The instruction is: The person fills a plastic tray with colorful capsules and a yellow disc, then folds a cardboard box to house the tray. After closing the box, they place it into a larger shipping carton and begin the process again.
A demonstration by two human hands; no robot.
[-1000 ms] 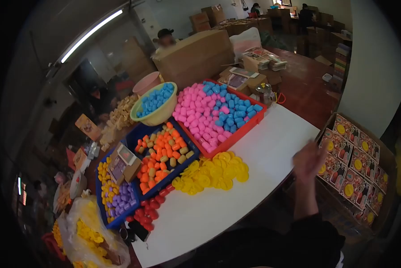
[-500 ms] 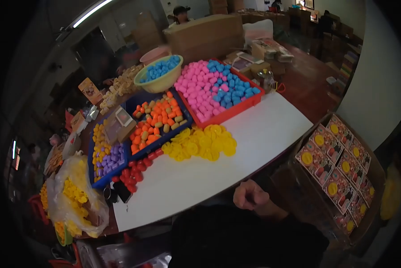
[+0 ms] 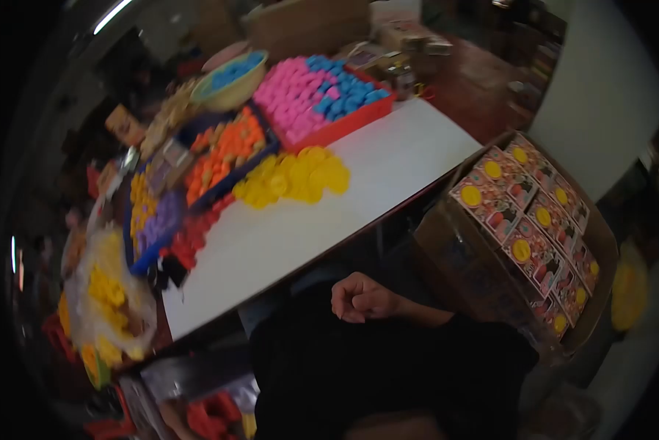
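Note:
My right hand [image 3: 362, 297] is in front of my dark shirt, just off the near edge of the white-topped table [image 3: 271, 257]. Its fingers are curled closed, and nothing shows in them. My left hand is out of view. On the table beyond the right hand lies a loose heap of yellow plastic discs [image 3: 300, 176]. Left of it is a small pile of red pieces [image 3: 197, 233].
A red tray [image 3: 344, 132] holds pink and blue pieces. Blue trays [image 3: 227, 187] hold orange, tan, yellow and purple ones. Right of me stands a cardboard box [image 3: 454, 249] of printed cards [image 3: 524, 227] with yellow discs. A plastic bag [image 3: 135, 293] of yellow pieces is at left.
My view has tilted down and shifted right, so the table sits higher and farther left. My right hand has moved in toward my body, its fingers still curled.

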